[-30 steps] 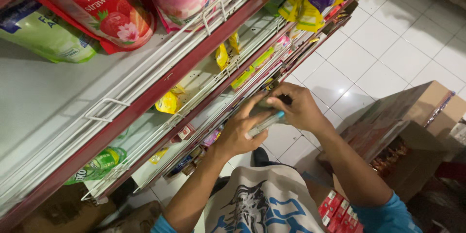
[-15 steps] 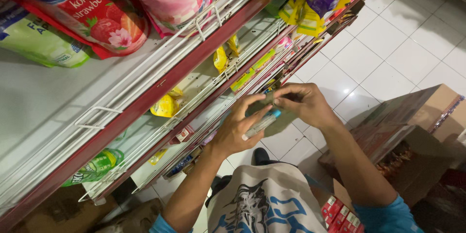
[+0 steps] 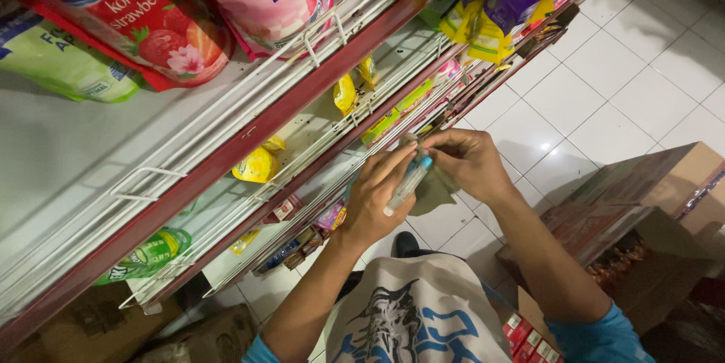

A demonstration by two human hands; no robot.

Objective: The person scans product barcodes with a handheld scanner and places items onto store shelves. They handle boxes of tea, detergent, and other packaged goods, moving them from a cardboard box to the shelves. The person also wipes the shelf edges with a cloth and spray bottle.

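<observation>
White floor tiles and red-edged wire shelves (image 3: 249, 132) frame my hands; my left hand (image 3: 377, 197) curls around a slim clear plastic pen (image 3: 408, 182), blue cap slanting up toward the shelf, while my right hand (image 3: 468, 163) pinches a soft olive cloth (image 3: 434, 193) against it

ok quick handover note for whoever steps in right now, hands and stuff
Left hand: holds a slim clear pen-like tool with a blue end, fingers curled round it.
Right hand: pinches a crumpled grey-green cloth against the tool, at the front edge of the red wire-railed shelf.
Around: yellow sachets and small packets sit on the lower shelves; an open cardboard box stands on the tiled floor to the right.
Done: tool and cloth are both in hand, held together.
Left: cannot tell from this view; neither is set down yet.
</observation>
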